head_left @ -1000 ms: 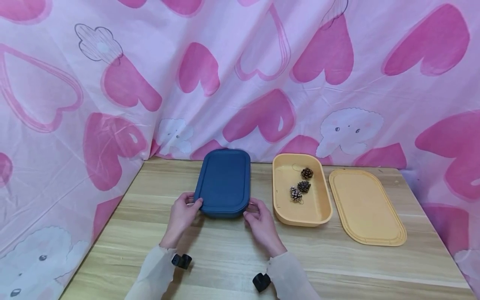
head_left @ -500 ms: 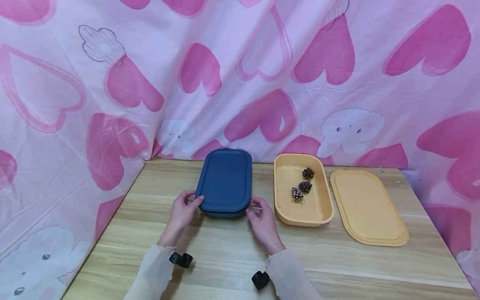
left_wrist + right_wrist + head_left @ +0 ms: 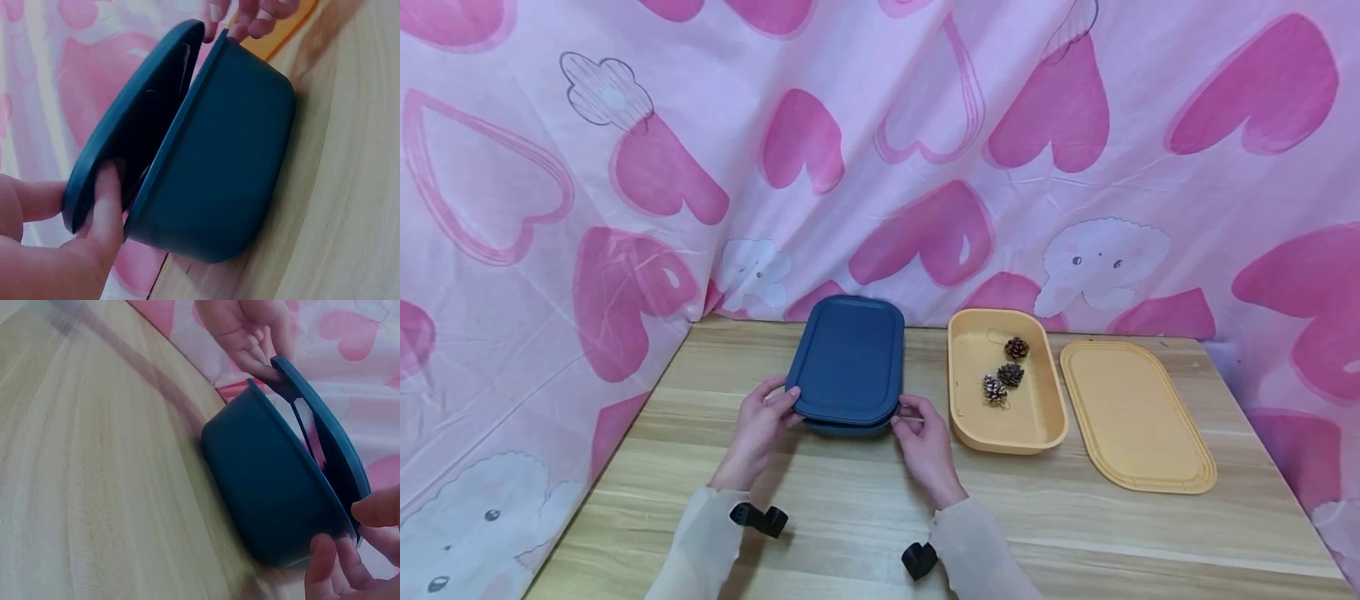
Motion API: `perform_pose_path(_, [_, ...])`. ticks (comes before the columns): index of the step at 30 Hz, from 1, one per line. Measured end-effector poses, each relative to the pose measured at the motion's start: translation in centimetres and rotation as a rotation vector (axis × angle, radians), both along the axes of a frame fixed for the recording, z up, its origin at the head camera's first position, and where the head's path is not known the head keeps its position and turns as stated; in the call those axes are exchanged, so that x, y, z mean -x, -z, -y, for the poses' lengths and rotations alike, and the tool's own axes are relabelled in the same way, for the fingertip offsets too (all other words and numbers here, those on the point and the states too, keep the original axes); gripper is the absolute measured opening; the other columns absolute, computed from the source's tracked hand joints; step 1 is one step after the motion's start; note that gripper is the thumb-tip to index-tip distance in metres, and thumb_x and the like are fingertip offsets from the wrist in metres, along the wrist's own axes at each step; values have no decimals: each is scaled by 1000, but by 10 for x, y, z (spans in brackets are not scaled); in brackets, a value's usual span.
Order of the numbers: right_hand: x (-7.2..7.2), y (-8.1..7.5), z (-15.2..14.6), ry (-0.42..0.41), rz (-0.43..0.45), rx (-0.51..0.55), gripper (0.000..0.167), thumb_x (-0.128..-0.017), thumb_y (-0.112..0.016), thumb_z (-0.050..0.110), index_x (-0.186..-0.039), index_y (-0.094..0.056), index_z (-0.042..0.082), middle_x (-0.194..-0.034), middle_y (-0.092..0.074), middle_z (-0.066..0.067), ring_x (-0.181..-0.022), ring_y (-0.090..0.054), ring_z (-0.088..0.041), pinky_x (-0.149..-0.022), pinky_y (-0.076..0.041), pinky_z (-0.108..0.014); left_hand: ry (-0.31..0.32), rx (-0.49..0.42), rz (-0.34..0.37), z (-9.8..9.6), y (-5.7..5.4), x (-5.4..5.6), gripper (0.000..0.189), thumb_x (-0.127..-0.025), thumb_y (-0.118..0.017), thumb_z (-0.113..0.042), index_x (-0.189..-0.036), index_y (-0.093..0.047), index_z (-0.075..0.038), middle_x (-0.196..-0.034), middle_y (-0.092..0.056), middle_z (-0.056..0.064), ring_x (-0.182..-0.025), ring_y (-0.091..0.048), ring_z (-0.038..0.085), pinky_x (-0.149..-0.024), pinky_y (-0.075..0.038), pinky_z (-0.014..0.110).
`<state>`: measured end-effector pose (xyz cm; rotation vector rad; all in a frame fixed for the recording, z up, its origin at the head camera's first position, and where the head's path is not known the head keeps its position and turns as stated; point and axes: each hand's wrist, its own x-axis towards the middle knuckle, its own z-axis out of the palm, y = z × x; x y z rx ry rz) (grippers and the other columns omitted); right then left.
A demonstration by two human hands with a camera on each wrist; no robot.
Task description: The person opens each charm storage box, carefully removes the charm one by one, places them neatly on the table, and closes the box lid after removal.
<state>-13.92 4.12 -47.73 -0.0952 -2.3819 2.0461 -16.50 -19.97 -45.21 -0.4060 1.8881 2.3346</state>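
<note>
Wooden tabletop (image 3: 838, 517) below, hands (image 3: 757, 425) (image 3: 927, 442) (forearms (image 3: 703, 537) angled inward) pinch near corners of the tilted blue lid (image 3: 850, 358).

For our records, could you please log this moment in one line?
left hand: pinches blue lid, near edge raised | right hand: touches blue container | yellow container: open, three pinecones inside | yellow lid: off

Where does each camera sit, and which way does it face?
Head: on the head, faces forward and down at blue lid, yellow box, pine cones; left hand, right hand, sleeves show.
Left wrist: on that wrist, faces rightward at blue box; left hand near, right hand beyond.
Right wrist: on that wrist, faces leftward at it; right hand near, left hand beyond.
Wrist views share blue lid, both hands.
</note>
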Motion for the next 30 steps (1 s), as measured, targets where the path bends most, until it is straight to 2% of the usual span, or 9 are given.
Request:
perform_pose_path(8, [4, 4, 2, 12, 29, -15, 33, -91, -61, 7, -123, -55, 2, -104, -62, -15, -89, -66, -22, -75, -53, -27, 55, -119, 26, 4, -1, -4, 53, -98, -46, 1, -147, -25, 3, -101, -71, -3, -92, -68, 8, -82, -56, 25])
perform_pose_path(13, [7, 5, 2, 12, 53, 33, 35, -92, -60, 6, -124, -51, -2, -100, -62, -16, -82, -66, -29, -67, -53, -27, 78, -186, 8, 7, -1, -7, 55, -98, -44, 3, -148, -22, 4, -105, -69, -2, -95, -68, 10, -84, -56, 27])
perform_pose_path(20, [11, 7, 1, 10, 85, 30, 35, -92, -60, 7, -123, -53, -6, -97, -64, -16, -79, -66, -30, -69, -57, -33, 86, -249, 11, 14, -1, -13, 56, -98, -42, 6, -149, -20, 2, -107, -68, -2, -99, -67, 10, -87, -56, 30])
perform_pose_path(25, [13, 6, 0, -9, 107, 36, 35, -92, -60, 9, -123, -53, -8, -98, -66, -18, -78, -66, -29, -69, -57, -32, 101, -240, -8, 23, -4, -20, 49, -98, -46, 2, -144, -30, 0, -108, -69, -3, -98, -68, 10, -88, -56, 31])
perform_pose_path(30, [14, 5, 0, -10, 117, 50, 34, -92, -59, 9, -122, -54, -8, -96, -66, -17, -77, -66, -27, -67, -57, -29, 126, -261, -68, 34, -8, -29, 36, -99, -48, -1, -134, -47, -6, -115, -67, -2, -100, -67, 10, -88, -56, 30])
